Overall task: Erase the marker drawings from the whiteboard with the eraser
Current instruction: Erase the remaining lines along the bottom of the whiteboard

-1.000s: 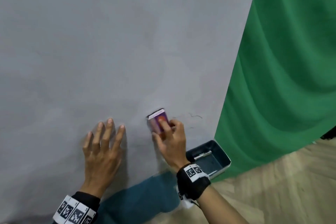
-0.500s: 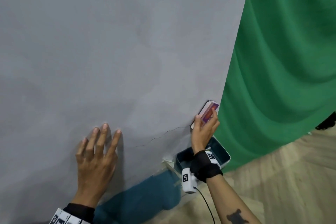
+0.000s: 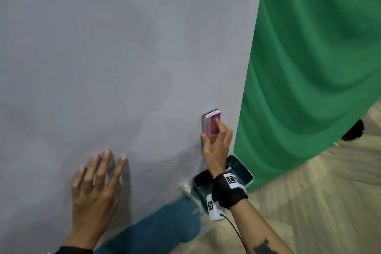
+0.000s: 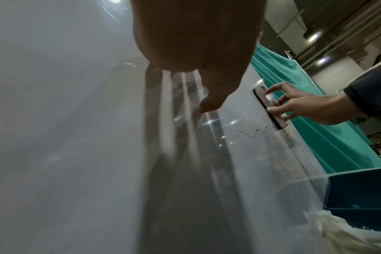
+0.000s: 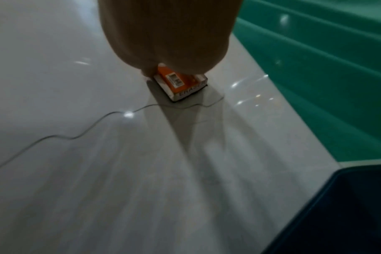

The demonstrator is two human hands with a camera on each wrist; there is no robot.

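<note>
The whiteboard [image 3: 123, 57] fills the left of the head view. My right hand [image 3: 215, 142] grips the orange and white eraser [image 3: 212, 125] and holds it flat against the board near its right edge. A thin wavy marker line [image 3: 171, 160] runs down and left from just below the eraser, also clear as the marker line [image 5: 76, 135] in the right wrist view. My left hand [image 3: 97, 183] presses flat on the board at the lower left, fingers spread. The left wrist view shows the eraser [image 4: 270, 108] edge-on under the right hand's fingers.
A dark teal tray [image 3: 243, 173] sits at the board's lower right corner, under my right wrist. A green curtain [image 3: 309, 68] hangs right of the board, above a wooden floor [image 3: 319, 202]. A blue-clad leg [image 3: 156, 231] is below the board.
The right hand swept the eraser from the lower middle of the board to its right edge, then back left a little. The left hand stayed pressed on the board.
</note>
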